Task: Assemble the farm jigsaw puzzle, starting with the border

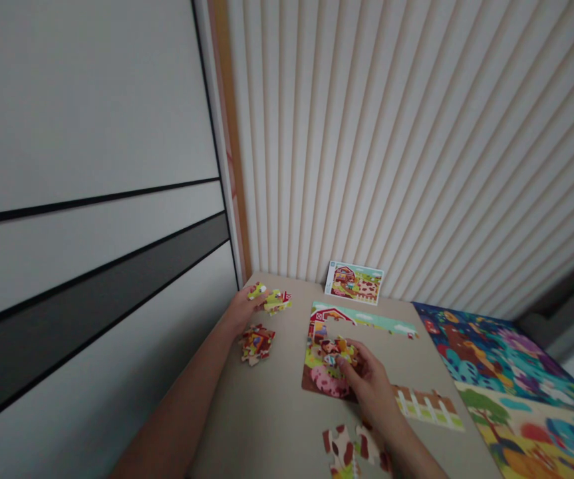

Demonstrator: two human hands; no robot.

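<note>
A partly assembled farm jigsaw puzzle lies on the table, with a red barn at its top left and a pink pig low down. Over its middle, my right hand is closed on a colourful puzzle piece; whether the piece touches the puzzle I cannot tell. At the table's far left, my left hand has its fingers closed on a green and white puzzle piece. Beside those fingers is a group of green and red pieces. More reddish-brown pieces lie in a pile just nearer.
A picture card of the farm scene leans against the pleated curtain. Brown-and-white cow pieces lie near my right forearm, and a fence strip is to its right. Colourful illustrated boards line the right side. A white cabinet stands left.
</note>
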